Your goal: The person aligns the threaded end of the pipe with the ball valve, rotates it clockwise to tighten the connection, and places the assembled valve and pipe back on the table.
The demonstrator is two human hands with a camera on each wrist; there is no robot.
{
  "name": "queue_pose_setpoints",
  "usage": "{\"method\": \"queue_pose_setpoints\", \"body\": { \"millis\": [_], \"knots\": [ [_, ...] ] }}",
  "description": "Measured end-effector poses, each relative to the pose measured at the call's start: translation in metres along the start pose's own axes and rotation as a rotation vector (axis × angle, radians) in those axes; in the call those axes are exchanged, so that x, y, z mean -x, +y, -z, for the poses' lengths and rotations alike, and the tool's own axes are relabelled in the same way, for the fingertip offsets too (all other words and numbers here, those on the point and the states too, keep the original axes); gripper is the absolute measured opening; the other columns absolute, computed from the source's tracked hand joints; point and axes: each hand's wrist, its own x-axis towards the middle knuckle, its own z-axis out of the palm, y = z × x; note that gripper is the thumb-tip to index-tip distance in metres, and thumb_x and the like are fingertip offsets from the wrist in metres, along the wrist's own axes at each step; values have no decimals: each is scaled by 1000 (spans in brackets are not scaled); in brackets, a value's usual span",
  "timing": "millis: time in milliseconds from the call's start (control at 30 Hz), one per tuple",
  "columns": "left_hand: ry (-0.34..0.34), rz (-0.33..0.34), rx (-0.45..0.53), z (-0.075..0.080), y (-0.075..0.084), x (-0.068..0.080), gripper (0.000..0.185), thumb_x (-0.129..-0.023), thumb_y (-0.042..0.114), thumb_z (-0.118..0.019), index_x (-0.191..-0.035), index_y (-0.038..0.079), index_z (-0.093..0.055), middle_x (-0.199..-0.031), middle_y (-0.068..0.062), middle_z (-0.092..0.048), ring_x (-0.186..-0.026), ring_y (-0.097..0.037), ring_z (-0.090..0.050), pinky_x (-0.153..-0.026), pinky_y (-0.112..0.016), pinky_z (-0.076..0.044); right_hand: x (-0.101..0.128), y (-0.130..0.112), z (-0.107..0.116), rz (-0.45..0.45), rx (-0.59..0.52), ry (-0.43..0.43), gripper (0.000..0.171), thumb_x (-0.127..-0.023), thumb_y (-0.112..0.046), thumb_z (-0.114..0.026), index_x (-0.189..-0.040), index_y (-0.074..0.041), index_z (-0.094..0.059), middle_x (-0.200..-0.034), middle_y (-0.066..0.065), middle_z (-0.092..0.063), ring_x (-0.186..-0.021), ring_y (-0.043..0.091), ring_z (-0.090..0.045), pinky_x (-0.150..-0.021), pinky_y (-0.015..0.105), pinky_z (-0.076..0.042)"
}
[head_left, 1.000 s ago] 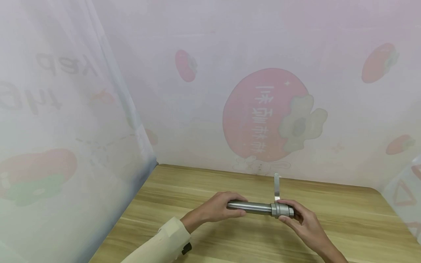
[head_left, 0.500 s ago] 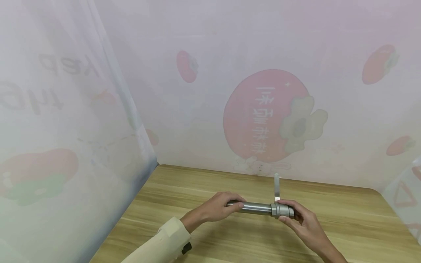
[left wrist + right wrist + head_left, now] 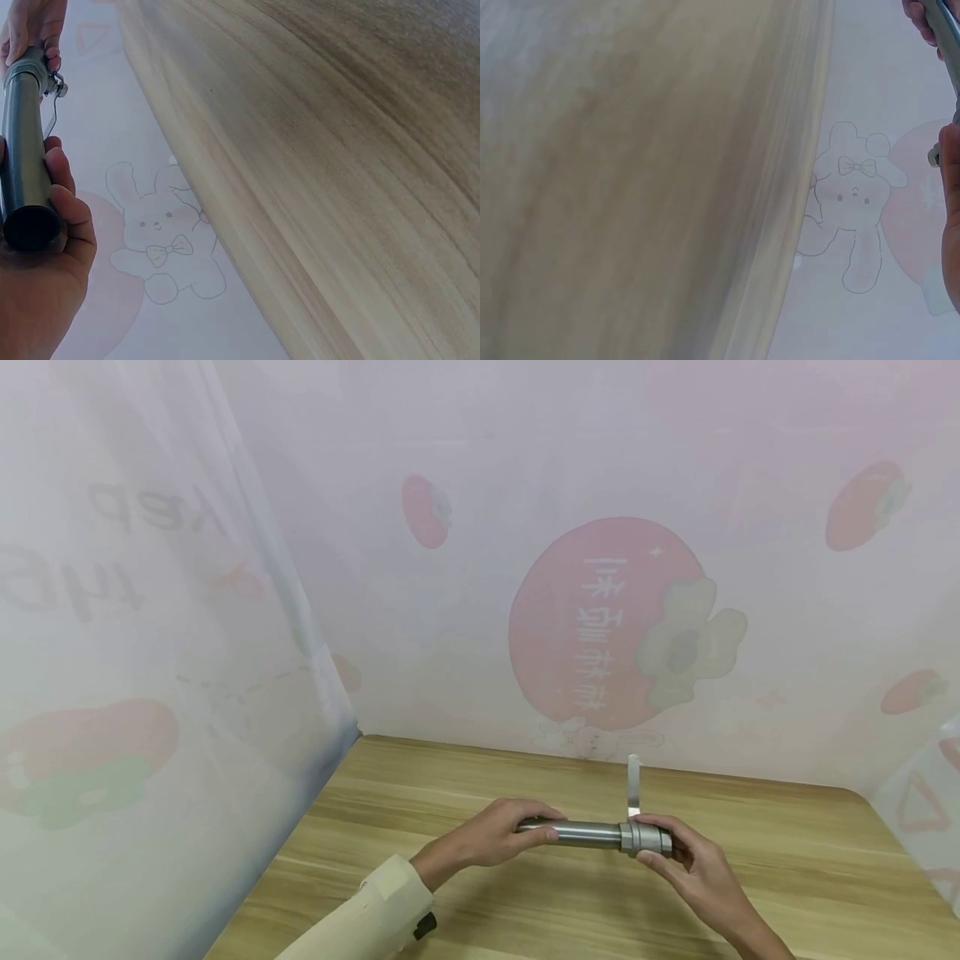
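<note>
A shiny steel pipe (image 3: 591, 834) joins a ball valve (image 3: 641, 838) at its right end, and both are held up over the table. The valve's flat lever handle (image 3: 633, 785) points away toward the back. My left hand (image 3: 504, 833) grips the pipe near its left end, the thumb along the near side. In the left wrist view the pipe's open end (image 3: 31, 227) faces the camera, with fingers (image 3: 73, 206) curled round it. My right hand (image 3: 697, 870) grips the valve body between thumb and fingers; its palm side is partly hidden.
A wood-grain table (image 3: 375, 785) lies beneath the hands. Behind it hangs a pale curtain (image 3: 450, 635) printed with fruit and a rabbit, and another curtain (image 3: 135, 643) closes the left side. A black item (image 3: 425, 927) shows at the left sleeve (image 3: 375, 910).
My left thumb has shifted up onto the front of the pipe since a second ago. The pipe and valve have moved very slightly right, still in both hands.
</note>
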Motion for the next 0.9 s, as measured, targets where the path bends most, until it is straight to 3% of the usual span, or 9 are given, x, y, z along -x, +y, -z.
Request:
{"method": "queue_pose_setpoints", "body": {
  "millis": [400,633,900],
  "knots": [
    [33,-21,-18,-1,0,0,40,-108,35,-71,-142,16,-72,-129,0,-77,-98,1,-65,-88,-20,-54,1,2,0,-3,-6,-3,46,-98,4,-77,-141,-10,-68,-133,3,-73,-99,5,-70,-80,23,-61],
    [47,-32,-42,-1,0,0,41,-104,36,-76,-142,19,-72,-132,4,-76,-101,1,-64,-91,-22,-53,1,2,-1,-4,-4,-4,46,-98,4,-77,-141,-11,-68,-132,-2,-73,-99,5,-70,-79,23,-61],
    [63,-78,-78,-1,-1,-1,41,-103,26,-79,-142,18,-71,-133,3,-74,-106,-2,-63,-93,-23,-53,2,1,-1,-11,-5,-6,46,-98,3,-77,-141,-10,-68,-133,-4,-72,-98,5,-70,-79,23,-61]
  ]
}}
